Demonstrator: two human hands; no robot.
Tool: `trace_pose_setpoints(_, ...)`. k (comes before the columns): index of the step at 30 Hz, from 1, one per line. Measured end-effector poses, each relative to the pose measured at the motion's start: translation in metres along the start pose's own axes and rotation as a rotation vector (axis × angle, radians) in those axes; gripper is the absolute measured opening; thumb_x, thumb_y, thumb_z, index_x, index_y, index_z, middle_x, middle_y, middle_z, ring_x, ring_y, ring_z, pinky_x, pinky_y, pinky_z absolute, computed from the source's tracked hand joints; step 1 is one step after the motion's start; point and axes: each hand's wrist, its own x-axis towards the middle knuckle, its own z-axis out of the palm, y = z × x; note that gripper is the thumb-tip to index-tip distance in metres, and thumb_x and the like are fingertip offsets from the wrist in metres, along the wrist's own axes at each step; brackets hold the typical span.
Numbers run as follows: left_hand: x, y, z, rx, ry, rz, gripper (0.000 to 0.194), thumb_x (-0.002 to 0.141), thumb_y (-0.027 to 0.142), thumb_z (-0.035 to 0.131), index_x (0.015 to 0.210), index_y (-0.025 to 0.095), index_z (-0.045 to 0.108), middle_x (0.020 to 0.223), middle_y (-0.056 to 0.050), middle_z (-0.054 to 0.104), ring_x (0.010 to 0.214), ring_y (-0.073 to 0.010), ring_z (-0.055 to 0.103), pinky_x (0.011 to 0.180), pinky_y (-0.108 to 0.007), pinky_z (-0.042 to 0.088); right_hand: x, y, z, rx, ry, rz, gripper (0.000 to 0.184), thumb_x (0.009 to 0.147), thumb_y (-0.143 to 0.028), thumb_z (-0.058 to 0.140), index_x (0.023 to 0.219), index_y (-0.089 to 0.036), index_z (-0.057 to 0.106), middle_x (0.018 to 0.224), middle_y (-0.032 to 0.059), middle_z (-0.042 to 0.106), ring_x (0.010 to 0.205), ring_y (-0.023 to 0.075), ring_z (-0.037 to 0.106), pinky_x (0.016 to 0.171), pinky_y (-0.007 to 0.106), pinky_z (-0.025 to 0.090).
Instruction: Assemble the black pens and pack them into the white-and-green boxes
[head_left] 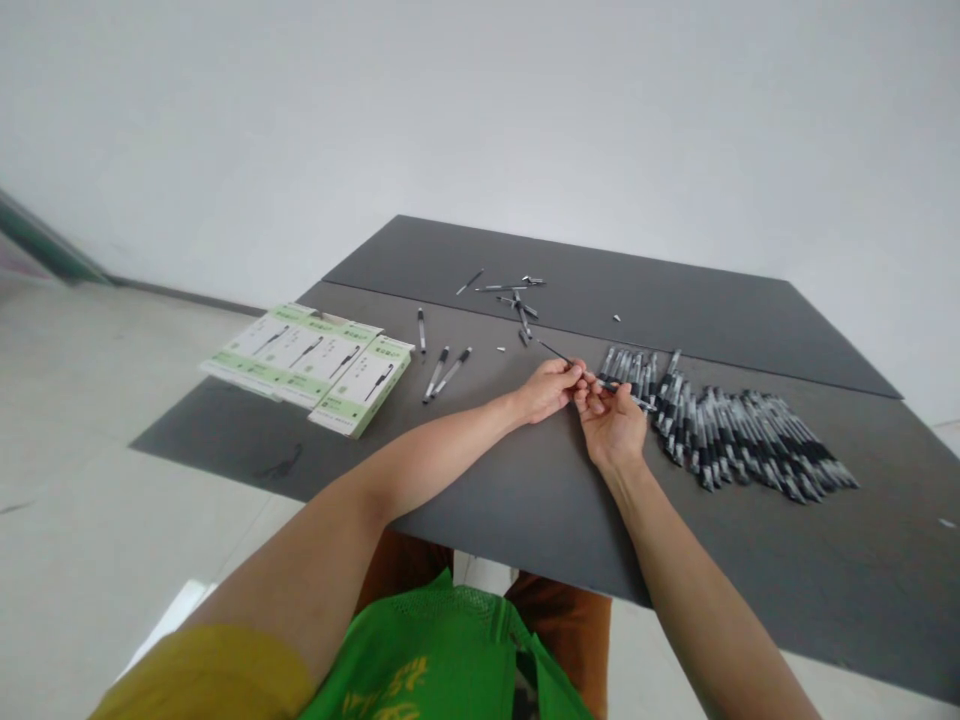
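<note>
Black and slender, a pen refill (555, 351) is pinched between the thumb and fingers of the left hand (547, 392), its free end pointed towards ten o'clock. A pen barrel (642, 403) is gripped by the curled fingers of the right hand (615, 425), its outer end directed towards four o'clock. The fingertips are brought together above the grey table (510, 500); whether refill and barrel are joined cannot be told, as that spot is covered by fingers. Just beside the right hand, at two o'clock, a short row of pens (630, 368) is laid, and from three to four o'clock a large pile of black-gripped pens (739, 430) is spread. At eleven o'clock loose pen parts (520, 308) are scattered; a small white piece (616, 317) is seen at one o'clock. Towards nine o'clock three separate pens (436, 375) are set down, and beyond them four white-and-green pen boxes (304, 352) are placed.
</note>
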Motion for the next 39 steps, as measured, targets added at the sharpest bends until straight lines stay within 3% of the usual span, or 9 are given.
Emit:
trace_pose_setpoints(3, 0.001, -0.003, -0.001, 0.024, -0.03, 0.026, 0.013, 0.087, 0.016, 0.064, 0.079, 0.012, 0.054, 0.075, 0.0, 0.06, 0.071, -0.0075, 0.059, 0.077, -0.023, 0.043, 0.001, 0.003, -0.003, 0.0, -0.065, -0.044, 0.035, 0.098, -0.031, 0.045, 0.07, -0.016, 0.059, 0.061, 0.0003, 0.063, 0.045, 0.0057, 0.047, 0.073, 0.029, 0.058)
trace_pose_setpoints(7, 0.003, -0.005, -0.001, 0.066, -0.029, 0.046, 0.011, 0.088, 0.015, 0.062, 0.08, 0.012, 0.054, 0.074, 0.001, 0.059, 0.068, -0.0065, 0.057, 0.076, -0.022, 0.042, 0.003, 0.006, -0.006, -0.033, -0.115, -0.1, 0.033, 0.096, -0.032, 0.05, 0.069, -0.016, 0.059, 0.057, -0.0008, 0.059, 0.048, 0.0071, 0.049, 0.072, 0.03, 0.059)
trace_pose_setpoints(11, 0.001, -0.005, 0.001, 0.107, -0.032, 0.03, 0.009, 0.088, 0.014, 0.059, 0.081, 0.012, 0.055, 0.075, 0.001, 0.06, 0.07, -0.0072, 0.058, 0.076, -0.023, 0.042, 0.003, 0.007, -0.006, -0.07, -0.101, -0.144, 0.033, 0.095, -0.035, 0.053, 0.067, -0.017, 0.055, 0.05, -0.0057, 0.051, 0.042, 0.0061, 0.043, 0.07, 0.032, 0.06)
trace_pose_setpoints(15, 0.0, -0.004, 0.004, 0.143, -0.01, 0.01, 0.008, 0.088, 0.013, 0.059, 0.081, 0.012, 0.055, 0.074, 0.0, 0.061, 0.071, -0.0075, 0.058, 0.077, -0.023, 0.043, 0.002, 0.007, -0.006, -0.091, -0.068, -0.162, 0.034, 0.093, -0.039, 0.057, 0.066, -0.018, 0.052, 0.055, -0.0065, 0.055, 0.039, 0.0034, 0.037, 0.072, 0.032, 0.061)
trace_pose_setpoints(21, 0.004, -0.007, 0.0, 0.158, 0.005, 0.041, 0.006, 0.088, 0.014, 0.058, 0.084, 0.012, 0.056, 0.074, 0.001, 0.061, 0.07, -0.0074, 0.059, 0.074, -0.022, 0.044, -0.002, 0.008, -0.003, -0.123, -0.074, -0.175, 0.035, 0.09, -0.043, 0.061, 0.068, -0.018, 0.051, 0.059, -0.0059, 0.058, 0.04, 0.0031, 0.039, 0.071, 0.033, 0.061)
trace_pose_setpoints(25, 0.006, -0.01, -0.004, 0.278, 0.043, 0.089, 0.02, 0.083, 0.028, 0.07, 0.085, 0.012, 0.059, 0.075, 0.0, 0.063, 0.065, -0.0067, 0.057, 0.068, -0.021, 0.043, -0.004, 0.012, -0.001, -0.199, -0.03, -0.302, 0.036, 0.084, -0.049, 0.066, 0.073, -0.019, 0.048, 0.063, -0.0068, 0.06, 0.042, 0.0037, 0.044, 0.06, 0.029, 0.058)
trace_pose_setpoints(31, 0.0, -0.006, -0.001, 0.454, 0.026, 0.205, 0.041, 0.066, 0.046, 0.081, 0.08, 0.011, 0.065, 0.073, 0.0, 0.063, 0.066, -0.0068, 0.056, 0.066, -0.021, 0.046, -0.004, 0.012, -0.002, -0.322, 0.067, -0.463, 0.043, 0.074, -0.053, 0.073, 0.075, -0.022, 0.045, 0.052, -0.0128, 0.045, 0.039, 0.0038, 0.039, 0.045, 0.019, 0.048)
trace_pose_setpoints(35, -0.006, -0.003, 0.004, 0.468, 0.05, 0.257, 0.042, 0.059, 0.045, 0.085, 0.077, 0.012, 0.067, 0.078, -0.002, 0.066, 0.074, -0.009, 0.059, 0.071, -0.023, 0.047, -0.008, 0.006, 0.006, -0.326, 0.078, -0.364, 0.04, 0.073, -0.049, 0.076, 0.073, -0.02, 0.048, 0.054, -0.01, 0.05, 0.043, 0.0046, 0.045, 0.044, 0.018, 0.047)
trace_pose_setpoints(39, -0.011, -0.002, 0.008, 0.542, 0.034, 0.147, 0.052, 0.053, 0.039, 0.089, 0.092, 0.012, 0.069, 0.073, 0.0, 0.063, 0.062, -0.008, 0.053, 0.062, -0.023, 0.044, -0.012, 0.002, 0.017, -0.206, 0.038, -0.062, 0.035, 0.085, -0.048, 0.066, 0.072, -0.018, 0.054, 0.054, -0.0051, 0.055, 0.044, 0.007, 0.05, 0.039, 0.017, 0.042)
